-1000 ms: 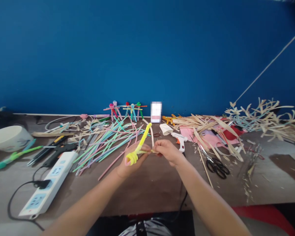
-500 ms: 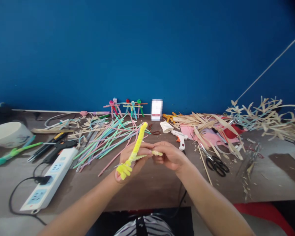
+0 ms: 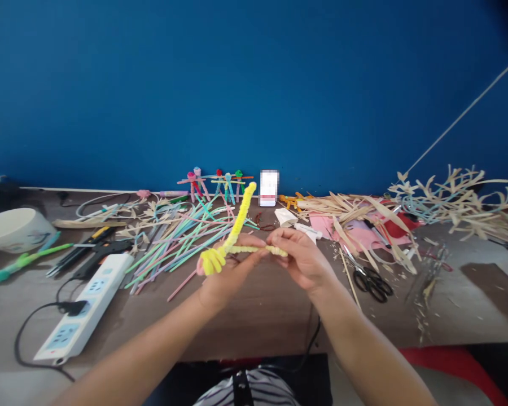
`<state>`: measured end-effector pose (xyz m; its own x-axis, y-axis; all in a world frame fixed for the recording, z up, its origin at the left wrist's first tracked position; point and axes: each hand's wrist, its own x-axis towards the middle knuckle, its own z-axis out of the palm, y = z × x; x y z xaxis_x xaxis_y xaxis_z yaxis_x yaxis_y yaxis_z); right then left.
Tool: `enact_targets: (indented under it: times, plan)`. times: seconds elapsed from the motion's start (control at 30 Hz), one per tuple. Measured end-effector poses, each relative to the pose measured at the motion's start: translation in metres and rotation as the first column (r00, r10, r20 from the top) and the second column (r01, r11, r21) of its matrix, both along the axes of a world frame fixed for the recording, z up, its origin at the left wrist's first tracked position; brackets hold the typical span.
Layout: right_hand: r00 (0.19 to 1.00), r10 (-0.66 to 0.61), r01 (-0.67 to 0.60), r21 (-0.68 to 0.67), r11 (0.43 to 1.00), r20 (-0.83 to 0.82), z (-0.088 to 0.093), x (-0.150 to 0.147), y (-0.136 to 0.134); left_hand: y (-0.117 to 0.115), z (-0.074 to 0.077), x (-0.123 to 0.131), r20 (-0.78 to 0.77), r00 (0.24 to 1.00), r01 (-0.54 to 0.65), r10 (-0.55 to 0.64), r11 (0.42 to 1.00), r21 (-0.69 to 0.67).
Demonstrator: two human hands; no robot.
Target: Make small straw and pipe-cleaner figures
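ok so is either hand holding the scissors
No, the scissors lie on the table while the left hand and right hand hold the yellow pipe cleaner.

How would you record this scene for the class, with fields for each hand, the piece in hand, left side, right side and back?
Left hand: left hand holds the yellow fuzzy piece
Right hand: right hand pinches its paler end
Piece in hand: a coil at one end, one arm pointing up
Left side: white power strip with a black plug in it; bowl
Right side: black-handled scissors
Back: small colourful figures by the blue wall
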<state>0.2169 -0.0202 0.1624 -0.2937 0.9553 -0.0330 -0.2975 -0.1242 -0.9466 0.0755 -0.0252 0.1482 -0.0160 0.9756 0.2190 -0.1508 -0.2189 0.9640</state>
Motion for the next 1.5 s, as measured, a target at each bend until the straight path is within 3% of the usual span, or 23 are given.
enact_targets:
  times: [0.1,0.17,0.2,0.27,0.33,0.37,0.47,0.57,0.73,0.97,1.1,1.23,1.37,1.5]
  plan:
    - [0.986,-0.136,0.118,0.169,0.979,0.097,0.0,0.001,-0.002,0.003,0.01,0.005,-0.019,1.0,0.009,-0.008,0.996,0.09]
    - [0.948,-0.26,0.182,0.361,0.915,0.181,0.002,0.002,-0.005,0.007,0.019,0.009,0.068,0.997,0.029,-0.034,0.996,0.079]
    - [0.909,-0.348,0.208,0.472,0.857,0.231,0.004,0.002,-0.007,0.01,0.023,0.011,0.117,0.992,0.043,-0.051,0.997,0.071]
    - [0.777,-0.549,0.209,0.697,0.686,0.308,0.008,0.004,-0.009,0.015,0.028,0.014,0.19,0.978,0.077,-0.087,0.995,0.059]
    - [0.63,-0.698,0.106,0.853,0.511,0.34,0.011,0.006,-0.009,0.021,0.031,0.017,0.223,0.966,0.121,-0.128,0.992,0.044]
    - [0.573,-0.74,0.038,0.891,0.453,0.352,0.012,0.008,-0.008,0.024,0.032,0.018,0.23,0.963,0.141,-0.144,0.99,0.032]
    - [0.476,-0.788,-0.095,0.914,0.395,0.39,0.012,0.012,0.0,0.031,0.028,0.019,0.225,0.96,0.174,-0.165,0.984,-0.025]
    - [0.444,-0.793,-0.136,0.906,0.401,0.418,0.006,0.016,0.012,0.037,0.02,0.02,0.225,0.962,0.176,-0.156,0.982,-0.073]
    - [0.462,-0.766,-0.164,0.892,0.422,0.448,-0.009,0.018,0.031,0.049,0.0,0.019,0.233,0.964,0.16,-0.129,0.979,-0.123]
    - [0.457,-0.682,-0.335,0.821,0.462,0.57,-0.029,0.015,0.046,0.067,-0.028,0.012,0.284,0.948,0.214,-0.146,0.951,-0.225]
    - [0.467,-0.664,-0.33,0.812,0.481,0.583,-0.04,0.015,0.053,0.071,-0.04,0.011,0.347,0.926,0.25,-0.153,0.934,-0.255]
    - [0.543,-0.628,-0.252,0.821,0.511,0.558,-0.047,0.013,0.056,0.071,-0.047,0.011,0.347,0.926,0.24,-0.152,0.943,-0.229]
    - [0.628,-0.544,-0.125,0.763,0.634,0.556,-0.047,0.009,0.057,0.069,-0.048,0.011,0.213,0.971,0.142,-0.113,0.981,-0.13]
    - [0.686,-0.378,-0.007,0.525,0.851,0.622,-0.041,0.009,0.058,0.064,-0.05,0.007,-0.004,0.994,0.111,-0.111,0.993,0.03]
